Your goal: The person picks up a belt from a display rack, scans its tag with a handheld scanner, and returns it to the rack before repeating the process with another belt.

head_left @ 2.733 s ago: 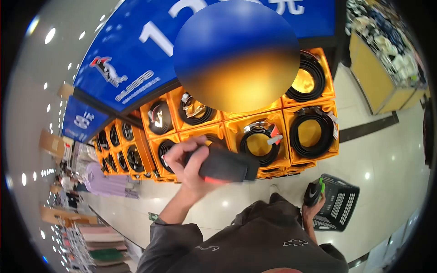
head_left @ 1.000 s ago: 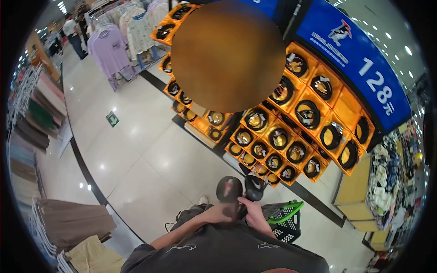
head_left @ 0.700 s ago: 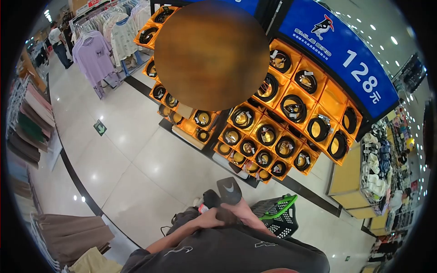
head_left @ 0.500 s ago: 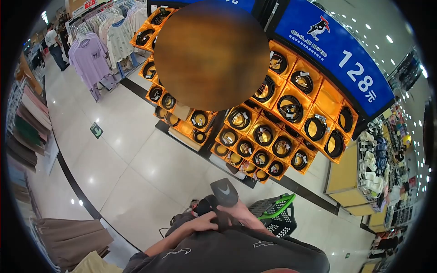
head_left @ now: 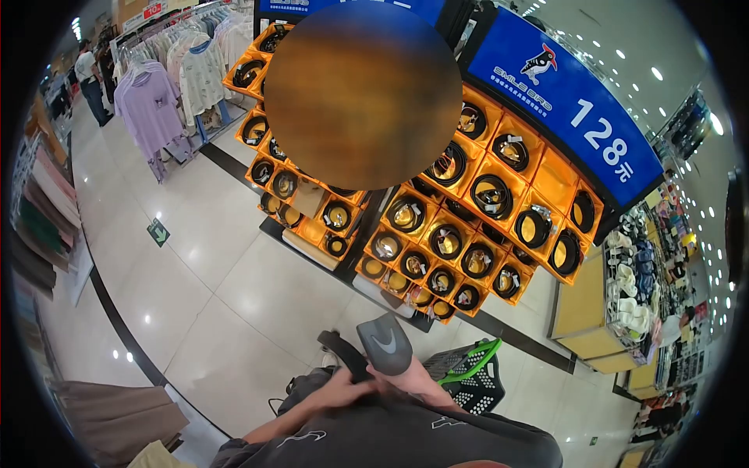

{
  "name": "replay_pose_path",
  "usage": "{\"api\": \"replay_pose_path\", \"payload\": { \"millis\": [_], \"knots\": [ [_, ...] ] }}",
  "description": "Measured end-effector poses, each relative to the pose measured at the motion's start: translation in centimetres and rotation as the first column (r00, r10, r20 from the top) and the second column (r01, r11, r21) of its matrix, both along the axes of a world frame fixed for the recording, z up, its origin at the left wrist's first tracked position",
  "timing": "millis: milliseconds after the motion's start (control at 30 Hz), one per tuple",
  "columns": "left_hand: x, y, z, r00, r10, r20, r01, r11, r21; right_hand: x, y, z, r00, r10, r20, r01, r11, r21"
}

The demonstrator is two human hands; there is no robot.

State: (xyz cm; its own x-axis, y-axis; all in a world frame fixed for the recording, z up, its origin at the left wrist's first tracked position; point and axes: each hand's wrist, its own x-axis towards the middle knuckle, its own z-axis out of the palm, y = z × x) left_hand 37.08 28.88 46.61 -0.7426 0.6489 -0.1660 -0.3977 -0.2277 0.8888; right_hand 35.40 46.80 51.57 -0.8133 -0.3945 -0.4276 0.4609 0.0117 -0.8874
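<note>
My right hand (head_left: pixel 406 381) is closed around the lower end of a grey slide sandal (head_left: pixel 385 346), whose rounded end points up and carries a pale swoosh. My left hand (head_left: pixel 349 388), partly blurred, is closed on a dark, curved piece (head_left: pixel 343 349) seen edge-on, which looks like a second slide. Both hands are close together in front of my dark shirt (head_left: pixel 374 433). Where the fingers meet the two pieces, the grip is partly hidden.
A green-handled basket (head_left: pixel 468 374) stands by my right arm. Ahead, orange trays (head_left: pixel 491 175) hold coiled belts under a blue sign (head_left: pixel 569 101); a blurred oval covers part. Clothes racks (head_left: pixel 148 109) stand left, a shoe display (head_left: pixel 624 288) right. A person (head_left: pixel 90 82) stands far left.
The dark piece has swung out to the left, away from the grey slide, and my left hand has shifted left with it. The view has turned slightly.
</note>
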Motion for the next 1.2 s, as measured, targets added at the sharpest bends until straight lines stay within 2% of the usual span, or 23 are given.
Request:
{"api": "replay_pose_path", "payload": {
  "millis": [33, 67, 100, 167, 200, 300, 333, 433, 533, 633, 733, 833, 867, 933, 967, 1033, 1133, 1200],
  "knots": [
    [-0.6, -0.6, -0.4, 0.985, 0.059, -0.160, -0.049, 0.996, 0.069, 0.2, 0.0, -0.8, 0.998, -0.018, -0.058, 0.015, 0.998, -0.053],
    [-1.1, -1.1, 0.1, 0.975, 0.072, -0.211, -0.066, 0.997, 0.034, -0.1, -0.1, -0.9, 1.000, -0.014, 0.005, 0.014, 0.991, -0.133],
    [-1.4, -1.5, 0.6, 0.963, 0.080, -0.258, -0.084, 0.996, -0.002, 0.2, -0.2, -0.4, 0.989, -0.035, -0.147, 0.032, 0.999, -0.027],
    [-2.3, -1.1, 1.6, 0.930, 0.259, -0.260, -0.244, 0.966, 0.090, 0.3, -0.8, 1.7, 0.902, -0.018, -0.431, 0.103, 0.979, 0.176],
    [-2.3, -1.0, 2.4, 0.931, 0.335, -0.142, -0.323, 0.941, 0.103, 0.0, -0.8, 2.3, 0.816, 0.103, -0.569, 0.080, 0.954, 0.288],
    [-3.8, 0.2, 2.8, 0.787, 0.588, -0.186, -0.571, 0.808, 0.142, 0.2, -1.1, 1.9, 0.766, 0.088, -0.637, 0.156, 0.935, 0.318],
    [-4.6, 0.1, 1.9, 0.807, 0.543, -0.233, -0.500, 0.838, 0.218, 0.2, -1.4, 2.0, 0.690, 0.117, -0.715, 0.199, 0.918, 0.342],
    [-5.1, 0.5, 0.5, 0.753, 0.548, -0.364, -0.526, 0.834, 0.166, 0.6, -1.3, 1.0, 0.744, 0.060, -0.665, 0.224, 0.916, 0.333],
    [-4.7, 1.7, 0.0, 0.746, 0.536, -0.395, -0.527, 0.838, 0.142, 1.2, -1.7, -0.9, 0.751, -0.001, -0.660, 0.252, 0.925, 0.286],
    [-4.7, 1.9, -0.3, 0.750, 0.544, -0.376, -0.525, 0.836, 0.162, 1.1, -1.8, -0.8, 0.720, 0.015, -0.693, 0.311, 0.887, 0.342],
    [-4.3, 1.7, -0.6, 0.809, 0.501, -0.307, -0.490, 0.864, 0.120, 0.7, -2.3, 0.9, 0.678, -0.075, -0.732, 0.386, 0.883, 0.266],
    [-4.2, 1.1, 0.3, 0.841, 0.436, -0.321, -0.433, 0.897, 0.084, 0.4, -1.6, 0.4, 0.629, -0.045, -0.776, 0.331, 0.919, 0.214],
    [-3.8, 0.5, 1.3, 0.876, 0.341, -0.342, -0.387, 0.919, -0.072, 0.2, -1.2, 0.2, 0.603, 0.010, -0.798, 0.346, 0.898, 0.272],
    [-3.5, -1.4, 5.0, 0.927, 0.142, -0.346, -0.274, 0.888, -0.370, -0.2, -0.7, 1.3, 0.560, 0.063, -0.826, 0.322, 0.902, 0.287],
    [-3.4, -2.6, 6.2, 0.951, -0.004, -0.308, -0.159, 0.849, -0.503, -0.3, -0.6, 1.8, 0.533, 0.088, -0.841, 0.314, 0.903, 0.294],
    [-3.9, -4.7, 7.9, 0.945, -0.273, -0.179, 0.058, 0.680, -0.731, -0.4, -0.4, 2.3, 0.512, 0.113, -0.852, 0.302, 0.905, 0.301],
    [-4.7, -5.6, 7.8, 0.853, -0.158, -0.497, -0.313, 0.608, -0.729, -0.4, -0.1, 1.9, 0.500, 0.132, -0.856, 0.287, 0.907, 0.308],
    [-5.2, -4.3, 6.2, 0.804, -0.007, -0.594, -0.367, 0.781, -0.506, -0.2, -0.4, 1.4, 0.481, 0.127, -0.868, 0.282, 0.914, 0.291]
  ]
}}
